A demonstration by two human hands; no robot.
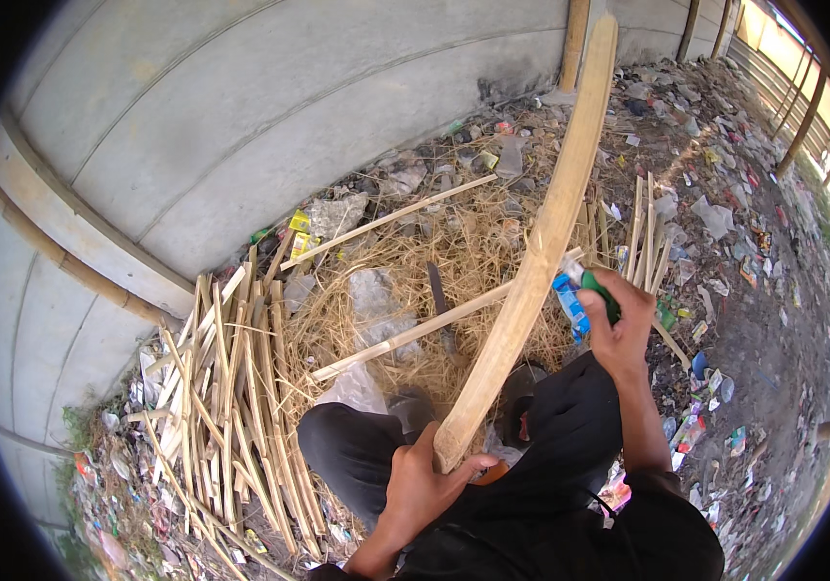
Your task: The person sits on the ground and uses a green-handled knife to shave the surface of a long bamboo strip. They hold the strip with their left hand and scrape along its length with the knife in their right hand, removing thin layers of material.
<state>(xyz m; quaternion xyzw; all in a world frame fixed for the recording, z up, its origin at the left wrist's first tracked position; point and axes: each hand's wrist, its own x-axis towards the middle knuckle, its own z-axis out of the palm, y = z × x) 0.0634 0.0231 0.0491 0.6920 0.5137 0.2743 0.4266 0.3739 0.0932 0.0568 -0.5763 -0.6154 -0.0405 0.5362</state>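
A long, wide bamboo slat [548, 232] rises at a slant from my lap toward the back wall. My left hand [424, 489] is closed round its lower end, with the thumb along the near side. Right of the slat, my right hand [620, 315] is closed on a crumpled blue and green plastic wrapper [570, 302], close to the slat's edge. Behind the slat, a thinner bamboo strip [415, 332] lies across the straw. A dark-bladed knife [439, 290] rests in the straw in front of my knees, its handle end toward me.
A pile of split bamboo strips [231, 416] lies to my left, and more strips [642, 232] lie at the right. Straw shavings [328, 300] and a pale stone block [376, 310] are before me. A grey concrete wall [270, 126] stands behind; litter [724, 290] covers the ground at right.
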